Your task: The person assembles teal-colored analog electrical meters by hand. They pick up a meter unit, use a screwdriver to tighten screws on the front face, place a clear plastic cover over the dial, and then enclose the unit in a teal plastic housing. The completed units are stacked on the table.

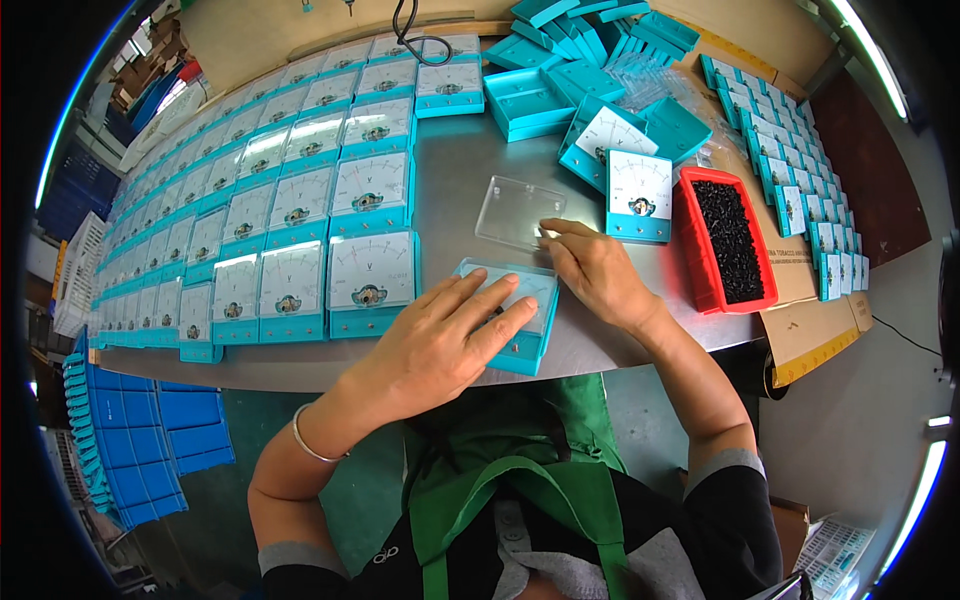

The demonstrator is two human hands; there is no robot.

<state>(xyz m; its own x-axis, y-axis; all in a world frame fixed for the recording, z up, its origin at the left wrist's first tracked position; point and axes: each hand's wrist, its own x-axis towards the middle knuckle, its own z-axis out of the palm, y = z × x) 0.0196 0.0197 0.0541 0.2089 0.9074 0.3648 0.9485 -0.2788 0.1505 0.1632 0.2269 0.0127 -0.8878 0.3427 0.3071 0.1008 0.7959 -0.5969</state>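
My left hand point(445, 335) lies with its fingers spread over a teal-cased analog panel meter point(522, 350) near the table's front edge, hiding much of its dial. Beyond it, a clear plastic cover point(515, 208) rests on the metal table point(450, 155). Its right edge is pinched by the fingertips of my right hand point(605, 275). Just past that hand, a finished-looking meter with a white dial point(640, 185) leans on another tilted meter point(605, 135). A red bin point(708, 285) of small black parts point(735, 240) stands to the right.
Rows of teal meters point(290, 200) fill the table's left side. Empty teal cases point(530, 100) and clear covers point(650, 80) are heaped at the back. More meters point(790, 150) stand on cardboard point(790, 265) at the right. A black cable point(405, 35) hangs at the back.
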